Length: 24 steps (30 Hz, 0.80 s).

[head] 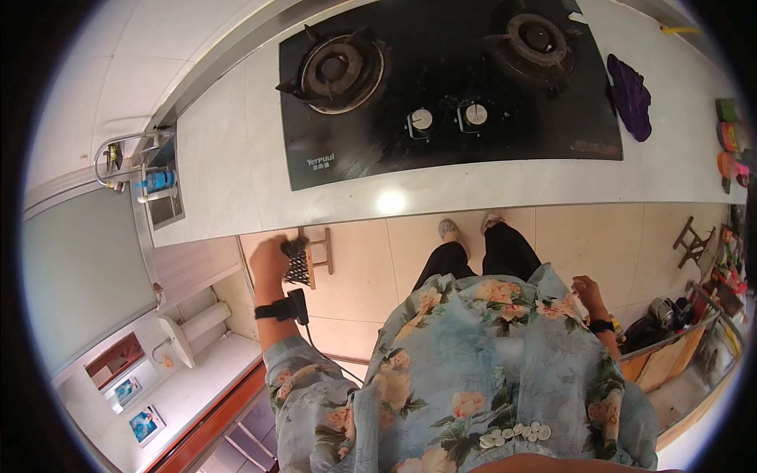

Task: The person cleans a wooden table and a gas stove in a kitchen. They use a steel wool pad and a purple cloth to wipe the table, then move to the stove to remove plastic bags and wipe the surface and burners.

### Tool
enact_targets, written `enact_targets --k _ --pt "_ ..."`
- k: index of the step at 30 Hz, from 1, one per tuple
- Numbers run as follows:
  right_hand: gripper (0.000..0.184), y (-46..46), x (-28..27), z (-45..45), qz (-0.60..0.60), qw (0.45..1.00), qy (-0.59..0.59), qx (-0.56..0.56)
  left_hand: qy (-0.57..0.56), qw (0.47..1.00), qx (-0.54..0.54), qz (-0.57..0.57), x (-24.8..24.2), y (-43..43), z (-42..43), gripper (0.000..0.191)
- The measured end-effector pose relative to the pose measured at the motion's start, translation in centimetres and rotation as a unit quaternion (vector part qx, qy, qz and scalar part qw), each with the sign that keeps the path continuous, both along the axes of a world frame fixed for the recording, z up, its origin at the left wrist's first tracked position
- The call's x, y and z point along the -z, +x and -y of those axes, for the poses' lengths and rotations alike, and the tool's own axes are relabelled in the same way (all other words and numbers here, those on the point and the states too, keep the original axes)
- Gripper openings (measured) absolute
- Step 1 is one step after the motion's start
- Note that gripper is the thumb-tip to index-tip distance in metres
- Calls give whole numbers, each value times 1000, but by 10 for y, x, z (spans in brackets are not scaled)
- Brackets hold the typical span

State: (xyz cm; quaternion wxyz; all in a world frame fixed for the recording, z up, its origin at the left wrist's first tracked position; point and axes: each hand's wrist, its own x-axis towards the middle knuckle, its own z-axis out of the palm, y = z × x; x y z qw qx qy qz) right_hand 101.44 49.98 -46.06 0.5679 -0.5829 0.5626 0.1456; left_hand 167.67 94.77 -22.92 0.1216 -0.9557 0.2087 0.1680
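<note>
My left hand (270, 259) is closed in a fist on a dark, fuzzy scrubber (294, 248), blurred and partly covered by the fingers. It hangs in front of the counter's front edge, above a wooden stool with a woven seat (300, 269). My right hand (585, 291) is low at my right side by the floral shirt, its fingers loosely bent and nothing visible in it. Before me a black glass two-burner gas hob (378, 142) is set in the pale countertop (225, 148). Dark stains mark the left burner (334, 68) and the right burner (538, 38).
A crumpled purple cloth (631, 99) lies right of the hob. To the left is a sink with a curved faucet (115, 139) and a blue bottle (159, 181). On the floor at right are a small wooden stool (692, 243) and a rack holding pots (668, 355).
</note>
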Motion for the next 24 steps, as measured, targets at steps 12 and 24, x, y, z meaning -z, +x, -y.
enact_targets --k 12,24 --pt "22 -7 -13 6 -25 999 -28 -3 -180 966 42 181 99 83 183 56" --pt "23 10 -4 1 -26 999 6 -26 -251 935 236 87 83 -88 222 51"
